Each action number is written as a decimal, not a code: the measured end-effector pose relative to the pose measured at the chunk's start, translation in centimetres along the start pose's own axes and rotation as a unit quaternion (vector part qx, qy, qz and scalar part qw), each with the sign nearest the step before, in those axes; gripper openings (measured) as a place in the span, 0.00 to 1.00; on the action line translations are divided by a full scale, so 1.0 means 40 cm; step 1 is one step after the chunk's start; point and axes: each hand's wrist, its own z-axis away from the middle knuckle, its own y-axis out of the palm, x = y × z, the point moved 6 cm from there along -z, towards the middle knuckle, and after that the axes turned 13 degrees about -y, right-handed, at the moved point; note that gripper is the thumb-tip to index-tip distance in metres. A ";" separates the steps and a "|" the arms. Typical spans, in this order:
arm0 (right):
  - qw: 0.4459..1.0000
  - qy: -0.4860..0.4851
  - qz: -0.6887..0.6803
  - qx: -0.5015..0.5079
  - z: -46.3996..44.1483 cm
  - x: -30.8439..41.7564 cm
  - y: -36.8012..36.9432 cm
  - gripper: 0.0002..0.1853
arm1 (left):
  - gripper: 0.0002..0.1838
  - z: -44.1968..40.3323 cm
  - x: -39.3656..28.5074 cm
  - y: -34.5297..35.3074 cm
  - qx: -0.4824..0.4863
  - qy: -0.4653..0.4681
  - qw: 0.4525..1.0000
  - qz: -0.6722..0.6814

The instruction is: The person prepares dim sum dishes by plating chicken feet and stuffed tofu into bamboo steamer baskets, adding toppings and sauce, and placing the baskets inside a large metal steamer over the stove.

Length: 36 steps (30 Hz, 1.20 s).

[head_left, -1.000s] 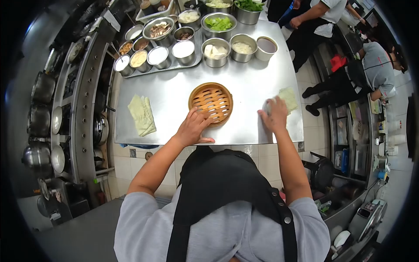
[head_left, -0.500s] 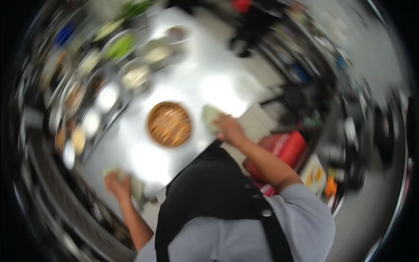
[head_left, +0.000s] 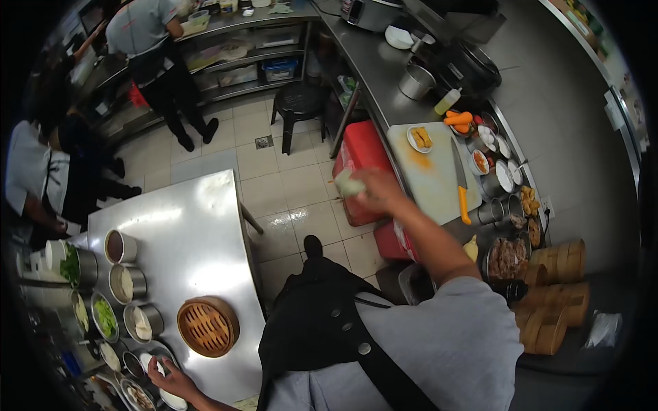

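Observation:
My right hand (head_left: 378, 192) is wrapped round a pale green cloth (head_left: 349, 183). It is held out over the floor in front of a red bin (head_left: 356, 147), and the hand is slightly blurred. At lower left, my left hand (head_left: 171, 382) has its fingers apart above a tray with white bowls; whether it touches one I cannot tell. A bamboo steamer basket (head_left: 208, 327) with a slatted base stands on the steel table (head_left: 185, 233), just beyond that hand. A pale, cloth-like piece (head_left: 248, 403) shows at the table's near edge.
Steel pots (head_left: 126, 283) and bowls of ingredients line the table's left side. To the right, a counter holds a cutting board (head_left: 425, 171), an orange-handled knife (head_left: 463, 198) and bamboo steamers (head_left: 558, 301). A black stool (head_left: 300, 101) stands ahead. People work at upper left.
The view has swung right toward the counter. My right hand, still with its cloth, has left the table. My left hand has let go of the other cloth and is by the bowls.

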 end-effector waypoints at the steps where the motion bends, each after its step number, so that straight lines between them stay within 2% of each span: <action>1: 0.999 0.029 0.039 -0.006 -0.022 -0.031 -0.077 0.22 | 0.13 -0.008 -0.026 0.007 -0.001 0.018 1.000 -0.001; 2: 0.991 0.073 0.112 -0.028 -0.041 -0.121 -0.114 0.23 | 0.13 -0.012 -0.030 0.020 -0.003 0.028 1.000 0.001; 3: 0.987 0.077 0.139 -0.026 -0.074 -0.161 -0.203 0.24 | 0.13 -0.013 -0.020 0.043 0.002 0.028 1.000 0.004; 5: 0.964 0.015 0.247 -0.094 -0.116 -0.293 -0.333 0.24 | 0.13 -0.013 -0.024 0.073 0.010 0.027 1.000 0.007; 6: 0.941 -0.032 0.311 -0.132 -0.115 -0.363 -0.365 0.23 | 0.12 -0.004 -0.062 0.083 0.025 -0.015 0.999 0.032; 9: 0.944 0.137 0.086 -0.289 -0.073 -0.490 -0.434 0.23 | 0.14 0.001 -0.093 0.117 0.013 -0.003 0.999 0.039; 11: 0.881 0.260 0.101 -0.382 0.043 -0.566 -0.379 0.24 | 0.14 0.004 -0.105 0.134 0.009 -0.015 1.000 -0.005; 13: 0.816 0.451 0.186 -0.309 0.209 -0.684 -0.237 0.23 | 0.15 0.000 -0.101 0.148 0.003 -0.012 1.000 -0.025; 14: 0.837 0.501 0.172 -0.136 0.296 -0.810 -0.137 0.27 | 0.16 0.001 -0.122 0.144 0.008 -0.008 0.998 -0.063; 15: 0.764 0.617 -0.122 -0.140 0.357 -0.801 -0.071 0.25 | 0.17 -0.001 -0.149 0.138 0.011 -0.006 0.995 -0.098; 17: 0.635 0.617 -0.323 -0.335 0.396 -0.796 0.040 0.20 | 0.17 -0.008 -0.183 0.143 0.020 -0.012 0.990 -0.138; 19: 0.587 0.578 -0.404 -0.399 0.383 -0.821 0.082 0.16 | 0.16 -0.042 -0.157 0.146 0.031 -0.041 0.987 -0.154; 20: 0.567 0.554 -0.449 -0.411 0.356 -0.835 0.109 0.14 | 0.18 -0.057 -0.124 0.161 0.012 -0.017 0.992 -0.124; 21: 0.585 0.534 -0.464 -0.397 0.355 -0.887 0.146 0.14 | 0.19 -0.045 -0.119 0.153 -0.019 -0.006 0.994 -0.110; 22: 0.603 0.476 -0.491 -0.411 0.359 -0.924 0.165 0.15 | 0.20 -0.046 -0.086 0.154 0.011 -0.057 0.994 -0.090; 23: 0.607 0.404 -0.540 -0.421 0.347 -0.932 0.167 0.17 | 0.18 -0.040 -0.121 0.156 -0.003 -0.025 0.996 -0.087; 24: 0.617 0.385 -0.527 -0.440 0.343 -0.938 0.168 0.11 | 0.16 -0.034 -0.132 0.153 -0.022 0.008 0.995 -0.096; 25: 0.607 0.373 -0.602 -0.360 0.414 -1.125 0.237 0.12 | 0.15 -0.028 -0.186 0.142 -0.047 0.045 0.994 -0.084; 26: 0.630 0.481 -0.456 -0.405 0.444 -1.145 0.213 0.15 | 0.16 -0.018 -0.184 0.138 -0.061 0.067 0.991 -0.100; 27: 0.591 0.580 -0.349 -0.439 0.425 -1.034 0.142 0.18 | 0.15 -0.005 -0.208 0.120 -0.065 0.060 0.993 -0.079; 29: 0.613 0.579 -0.322 -0.430 0.427 -0.976 0.093 0.19 | 0.15 0.024 -0.159 0.115 -0.061 -0.008 0.994 -0.095; 31: 0.666 0.568 -0.304 -0.375 0.337 -0.920 0.104 0.16 | 0.14 0.065 -0.107 0.102 -0.051 -0.064 0.990 -0.114; 33: 0.726 0.522 -0.298 -0.334 0.277 -0.866 0.107 0.12 | 0.13 0.104 -0.054 0.099 -0.056 -0.073 0.991 -0.095; 35: 0.782 0.460 -0.310 -0.285 0.210 -0.797 0.125 0.10 | 0.13 0.137 -0.002 0.103 -0.030 -0.154 0.987 -0.027; 36: 0.809 0.418 -0.323 -0.257 0.154 -0.748 0.148 0.10 | 0.13 0.150 0.002 0.103 -0.033 -0.140 0.990 -0.007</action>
